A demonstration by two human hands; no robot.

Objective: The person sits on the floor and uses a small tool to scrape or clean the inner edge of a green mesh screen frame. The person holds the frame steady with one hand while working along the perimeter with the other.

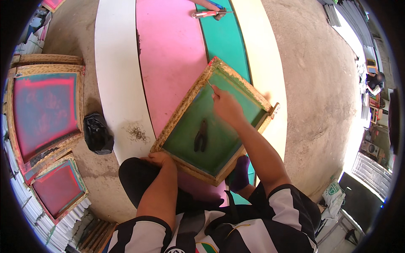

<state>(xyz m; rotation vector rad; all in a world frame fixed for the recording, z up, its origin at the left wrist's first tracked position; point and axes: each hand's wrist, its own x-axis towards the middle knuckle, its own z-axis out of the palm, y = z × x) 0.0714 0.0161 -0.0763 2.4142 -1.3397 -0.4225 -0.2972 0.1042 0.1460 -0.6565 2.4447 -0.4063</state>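
Note:
A wooden-framed printing screen with green mesh lies tilted across my lap and the striped boards. My left hand is closed on its near left corner, the fingers partly hidden. My right hand reaches over the mesh, its fingers closed around a thin tool. Only the narrow tip of that tool shows, close to the inner edge of the frame's left side. Dark-handled pliers lie on the mesh between my hands.
White, pink, green and cream boards run beneath me. A red-handled screwdriver lies at the far end, beside another person's arm. On the left are a black plastic bag, dark shavings and stacked screens.

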